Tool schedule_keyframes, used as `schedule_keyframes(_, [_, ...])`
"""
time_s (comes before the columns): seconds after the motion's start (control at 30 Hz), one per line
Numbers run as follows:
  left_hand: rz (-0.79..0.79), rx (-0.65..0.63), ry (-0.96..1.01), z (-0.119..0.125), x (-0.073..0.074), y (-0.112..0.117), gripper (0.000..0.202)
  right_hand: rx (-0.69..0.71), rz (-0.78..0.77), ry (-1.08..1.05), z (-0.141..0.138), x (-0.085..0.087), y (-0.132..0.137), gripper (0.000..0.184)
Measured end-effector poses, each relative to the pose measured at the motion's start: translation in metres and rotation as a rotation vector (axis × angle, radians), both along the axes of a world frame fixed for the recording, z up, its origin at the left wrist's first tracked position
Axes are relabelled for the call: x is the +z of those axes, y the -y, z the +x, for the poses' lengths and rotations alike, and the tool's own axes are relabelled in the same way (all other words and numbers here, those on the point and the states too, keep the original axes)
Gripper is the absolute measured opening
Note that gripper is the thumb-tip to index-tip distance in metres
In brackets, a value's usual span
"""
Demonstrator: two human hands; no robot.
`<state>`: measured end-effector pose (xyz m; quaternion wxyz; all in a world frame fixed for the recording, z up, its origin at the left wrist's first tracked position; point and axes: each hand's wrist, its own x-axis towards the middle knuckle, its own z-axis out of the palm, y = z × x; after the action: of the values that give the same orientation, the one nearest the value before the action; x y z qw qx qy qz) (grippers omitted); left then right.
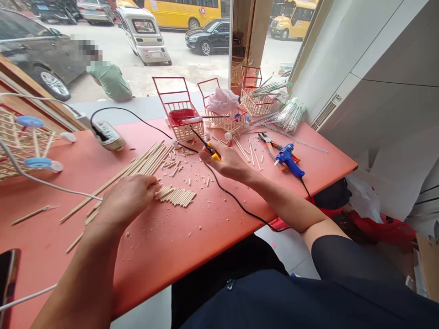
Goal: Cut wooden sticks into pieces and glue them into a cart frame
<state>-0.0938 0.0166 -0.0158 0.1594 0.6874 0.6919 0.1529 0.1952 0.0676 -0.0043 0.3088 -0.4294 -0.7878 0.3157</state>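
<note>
My left hand (128, 197) rests on the orange table (192, 237), fingers closed on a row of short cut wooden sticks (176, 196) lying side by side. Just behind it lies a bundle of long wooden sticks (137, 168). My right hand (224, 161) is closed around a black and yellow corded tool (209, 148) whose tip points back toward the small stick carts. Its black cord (236, 201) runs across the table and off the front edge.
Small stick carts with red frames (180, 116) stand at the back. A blue glue gun (288, 160) and orange pliers (270, 144) lie at the right. A power strip (108, 135) sits back left, a stick model (24, 141) far left, a phone (8, 278) at the near left corner.
</note>
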Motion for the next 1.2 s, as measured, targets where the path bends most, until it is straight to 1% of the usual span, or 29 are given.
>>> schedule_keyframes(0.03, [-0.042, 0.031, -0.065, 0.005, 0.004, 0.001, 0.026, -0.007, 0.003, -0.038, 0.001, 0.000, -0.001, 0.059])
schedule_keyframes(0.07, [-0.032, 0.055, -0.101, 0.010, 0.009, 0.003, 0.029, -0.008, 0.000, -0.073, 0.003, 0.000, -0.002, 0.062])
schedule_keyframes(0.1, [0.002, 0.087, -0.110, 0.015, 0.013, 0.004, 0.027, -0.006, -0.007, -0.103, 0.003, 0.000, -0.004, 0.064])
schedule_keyframes(0.17, [0.098, 0.099, -0.082, 0.026, 0.019, 0.007, 0.023, 0.003, -0.031, -0.126, 0.004, -0.003, -0.009, 0.067])
schedule_keyframes(0.27, [0.234, 0.085, 0.051, 0.039, 0.024, 0.012, 0.017, -0.004, -0.064, -0.037, 0.003, -0.010, -0.017, 0.070])
schedule_keyframes(0.33, [0.262, 0.086, 0.172, 0.045, 0.023, 0.015, 0.014, -0.011, -0.065, 0.009, 0.003, -0.016, -0.022, 0.071])
schedule_keyframes(0.43, [0.276, 0.046, 0.310, 0.056, 0.017, 0.021, 0.017, -0.067, -0.042, -0.019, 0.005, -0.023, -0.027, 0.072])
schedule_keyframes(0.5, [0.285, 0.000, 0.393, 0.063, 0.011, 0.024, 0.022, -0.139, -0.055, -0.081, 0.006, -0.024, -0.029, 0.073])
schedule_keyframes(0.57, [0.275, -0.030, 0.522, 0.071, 0.004, 0.025, 0.026, -0.167, -0.130, -0.211, 0.007, -0.020, -0.027, 0.075])
schedule_keyframes(0.63, [0.231, -0.087, 0.626, 0.078, -0.001, 0.023, 0.024, -0.098, -0.258, -0.392, 0.007, -0.013, -0.023, 0.077])
schedule_keyframes(0.7, [0.144, -0.158, 0.721, 0.084, -0.003, 0.021, 0.028, 0.060, -0.392, -0.530, 0.005, -0.004, -0.016, 0.078])
schedule_keyframes(0.73, [0.095, -0.202, 0.763, 0.087, -0.003, 0.019, 0.032, 0.130, -0.431, -0.575, 0.004, -0.001, -0.013, 0.080])
schedule_keyframes(0.8, [0.001, -0.276, 0.842, 0.094, 0.000, 0.016, 0.039, 0.246, -0.458, -0.630, 0.001, 0.002, -0.007, 0.081])
schedule_keyframes(0.87, [-0.036, -0.304, 0.907, 0.101, 0.004, 0.014, 0.042, 0.297, -0.454, -0.659, -0.002, 0.001, -0.005, 0.081])
schedule_keyframes(0.93, [0.004, -0.296, 0.913, 0.108, 0.008, 0.012, 0.044, 0.282, -0.451, -0.687, -0.005, -0.001, -0.004, 0.083])
schedule_keyframes(1.0, [0.095, -0.253, 0.899, 0.113, 0.010, 0.012, 0.044, 0.244, -0.462, -0.701, -0.005, -0.003, -0.004, 0.086])
schedule_keyframes(1.1, [0.205, -0.168, 0.932, 0.116, 0.008, 0.009, 0.044, 0.225, -0.483, -0.666, -0.003, -0.001, -0.003, 0.082])
schedule_keyframes(1.13, [0.222, -0.145, 0.955, 0.116, 0.006, 0.007, 0.044, 0.239, -0.488, -0.643, -0.002, 0.000, -0.003, 0.078])
schedule_keyframes(1.2, [0.246, -0.105, 1.010, 0.114, 0.003, 0.004, 0.047, 0.319, -0.508, -0.607, 0.000, 0.003, -0.002, 0.070])
